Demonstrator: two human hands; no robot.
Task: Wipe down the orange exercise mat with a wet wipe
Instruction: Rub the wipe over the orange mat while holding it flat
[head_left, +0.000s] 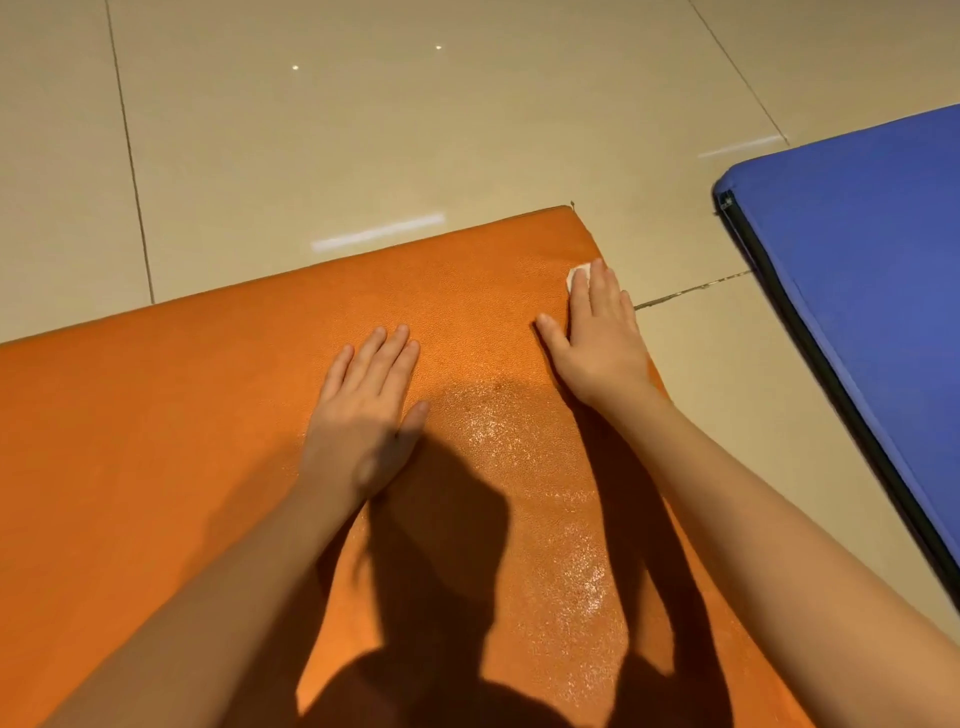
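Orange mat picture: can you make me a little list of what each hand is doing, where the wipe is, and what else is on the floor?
left hand: flat on the orange mat, fingers straight
right hand: presses the wet wipe near the mat's far right corner
wet patch: shiny, between the arms
beside it: blue mat, on the right
floor: beige tiles

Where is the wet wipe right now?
In the head view, the wet wipe peeks out from under the right hand, pressed flat near the far right corner of the orange mat.
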